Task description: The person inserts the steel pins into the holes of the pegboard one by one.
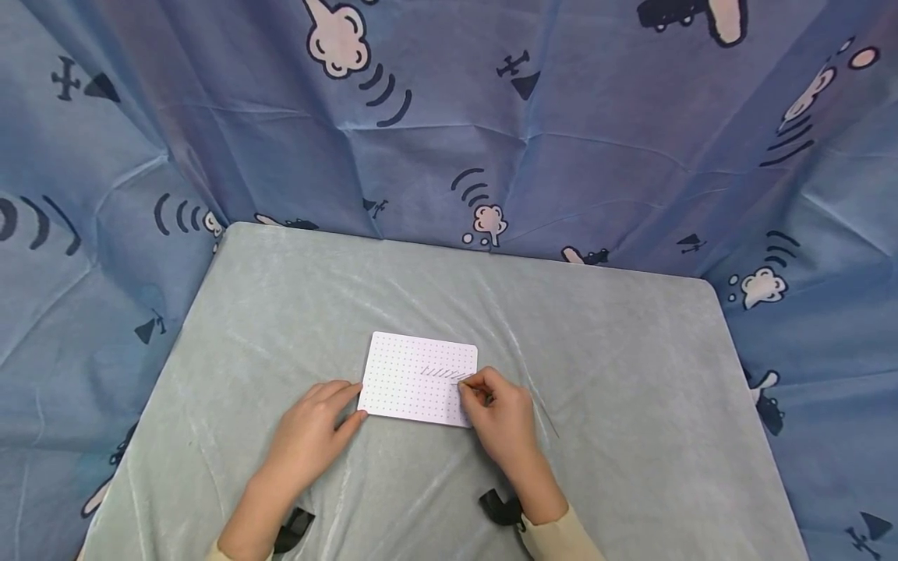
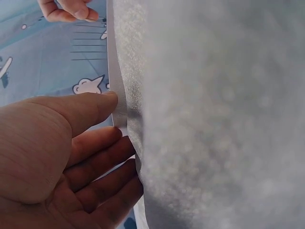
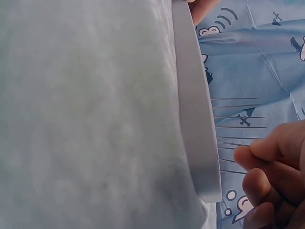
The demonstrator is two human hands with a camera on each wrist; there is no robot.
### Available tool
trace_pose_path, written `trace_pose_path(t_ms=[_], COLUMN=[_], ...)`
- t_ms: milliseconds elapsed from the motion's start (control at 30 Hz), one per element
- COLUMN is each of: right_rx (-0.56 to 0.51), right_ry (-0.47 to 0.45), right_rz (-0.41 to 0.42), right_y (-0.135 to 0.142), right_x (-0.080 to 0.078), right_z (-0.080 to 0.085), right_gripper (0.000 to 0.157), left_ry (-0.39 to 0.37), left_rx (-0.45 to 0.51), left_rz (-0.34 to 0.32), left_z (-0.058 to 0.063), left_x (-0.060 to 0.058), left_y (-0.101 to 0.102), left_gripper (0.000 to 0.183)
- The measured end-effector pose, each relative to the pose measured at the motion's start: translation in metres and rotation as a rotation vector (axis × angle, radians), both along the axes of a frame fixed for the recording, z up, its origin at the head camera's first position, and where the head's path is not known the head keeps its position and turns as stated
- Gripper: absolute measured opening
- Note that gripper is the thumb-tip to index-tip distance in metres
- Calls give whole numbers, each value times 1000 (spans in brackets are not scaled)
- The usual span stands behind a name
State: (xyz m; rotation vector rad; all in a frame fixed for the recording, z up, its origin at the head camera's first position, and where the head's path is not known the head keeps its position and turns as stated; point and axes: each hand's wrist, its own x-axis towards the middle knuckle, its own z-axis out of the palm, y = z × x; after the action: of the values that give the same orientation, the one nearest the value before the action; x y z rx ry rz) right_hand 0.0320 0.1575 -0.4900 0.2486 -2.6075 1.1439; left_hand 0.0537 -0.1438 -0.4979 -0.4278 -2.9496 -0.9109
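A white board (image 1: 400,386) with a grid of small dark dots lies on the cloth-covered table. A row of several thin metal pins (image 1: 438,373) stands in its right half; the right wrist view shows these pins (image 3: 238,127) sticking straight out from the board's face. My right hand (image 1: 507,425) is at the board's right edge, thumb and forefinger pinching one thin pin (image 3: 232,143) near its free end. At the left edge, my left hand (image 1: 309,436) rests with extended fingers and thumb touching the board's side near its lower left corner.
Pale grey velvety cloth (image 1: 631,374) covers the table, with soft creases. A thin dark pin-like line (image 1: 547,417) lies on it to the right of my right hand. Blue patterned curtains (image 1: 435,156) hang around the back and both sides.
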Motion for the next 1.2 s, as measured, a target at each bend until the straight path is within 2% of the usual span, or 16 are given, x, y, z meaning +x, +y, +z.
trace_pose_path(t_ms=[267, 633, 967, 1200], right_rx=[33, 65, 106, 109], right_ry=[2, 60, -5, -13], right_rz=[-8, 6, -16, -24], right_y=[-2, -6, -8, -9], right_x=[1, -1, -4, -5], right_z=[-3, -4, 0, -2], right_gripper=[24, 25, 23, 24], left_ry=[1, 13, 10, 4], left_rx=[4, 5, 1, 0], left_rz=[-3, 0, 2, 5], left_z=[0, -1, -1, -2], left_x=[1, 1, 0, 0], left_y=[1, 0, 1, 1], left_gripper=[45, 45, 46, 46])
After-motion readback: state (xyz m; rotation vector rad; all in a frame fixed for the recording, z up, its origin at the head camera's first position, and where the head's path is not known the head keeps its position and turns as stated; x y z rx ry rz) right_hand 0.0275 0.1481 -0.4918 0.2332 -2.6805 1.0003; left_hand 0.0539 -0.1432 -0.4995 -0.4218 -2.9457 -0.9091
